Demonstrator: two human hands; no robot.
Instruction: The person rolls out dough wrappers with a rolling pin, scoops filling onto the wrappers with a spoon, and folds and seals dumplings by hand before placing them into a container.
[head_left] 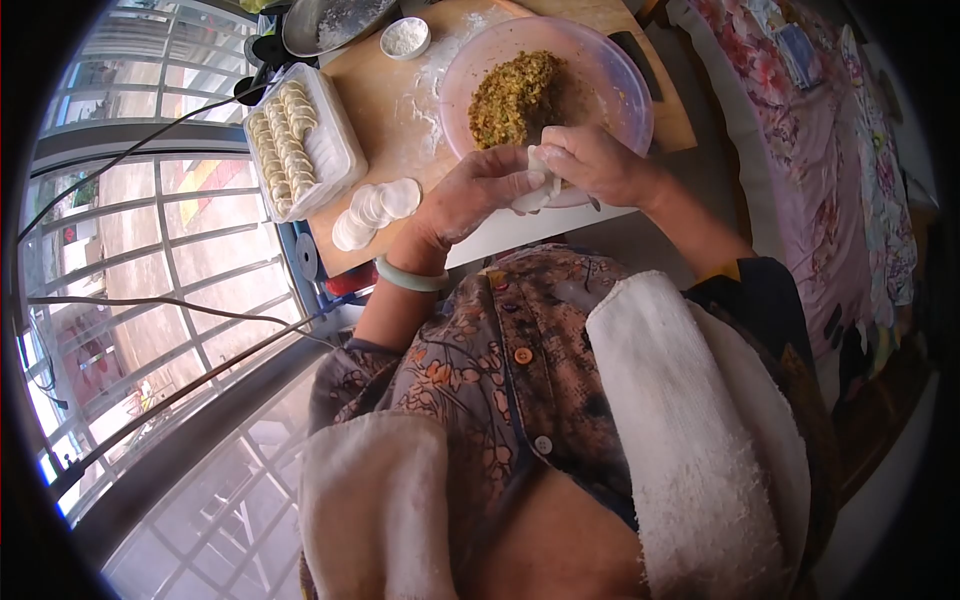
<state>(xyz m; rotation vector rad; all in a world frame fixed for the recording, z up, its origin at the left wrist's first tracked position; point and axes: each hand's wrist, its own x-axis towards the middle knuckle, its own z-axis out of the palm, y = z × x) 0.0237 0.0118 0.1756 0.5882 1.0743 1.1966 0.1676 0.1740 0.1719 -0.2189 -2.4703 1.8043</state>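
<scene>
A pale dumpling (538, 186) is pinched between my two hands, over the near edge of a pink translucent bowl. My left hand (478, 190), with a light bangle at the wrist, grips it from the left. From the right, the fingers of my right hand (597, 163) close on its upper edge. How far its edge is sealed I cannot make out. Inside the bowl (632, 100) lies a heap of chopped brownish-green filling (517, 95). Overlapping round dumpling wrappers (372, 210) lie on the board to the left of my left hand.
A white plastic tray (345, 165) holds rows of dumplings (283, 140) at the board's left. Behind stand a small bowl of flour (405, 38) and a metal pan (335, 25). Flour dusts the wooden board (385, 110). A barred window (170, 230) is on the left, floral fabric (790, 150) on the right.
</scene>
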